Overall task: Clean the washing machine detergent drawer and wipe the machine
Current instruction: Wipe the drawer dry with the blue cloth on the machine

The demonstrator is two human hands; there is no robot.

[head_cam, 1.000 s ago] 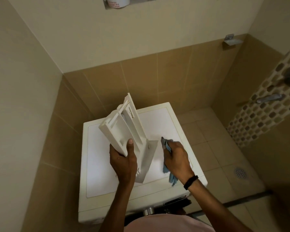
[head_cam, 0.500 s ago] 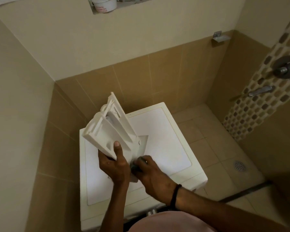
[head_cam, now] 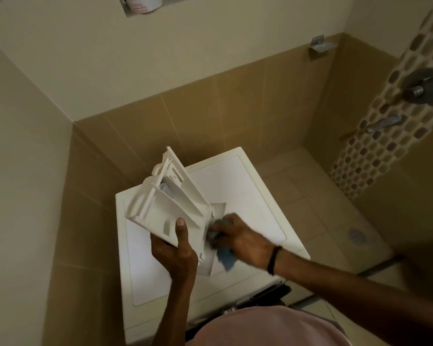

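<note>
The left hand (head_cam: pixel 176 253) grasps the white drawer (head_cam: pixel 168 203) from below, tilted up at frame centre. The right hand (head_cam: pixel 243 239) clutches a blue cloth (head_cam: pixel 226 257) against its front panel, above the washing machine (head_cam: pixel 250 196).

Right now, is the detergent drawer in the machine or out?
Out: the left hand holds the detergent drawer tilted above the washing machine.

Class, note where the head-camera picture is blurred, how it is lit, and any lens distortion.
Head view: dim, warm light; right hand and blue cloth smeared by motion blur; left hand and detergent drawer sharper; wide-angle lens slants the walls; lower right corner in shadow.
</note>
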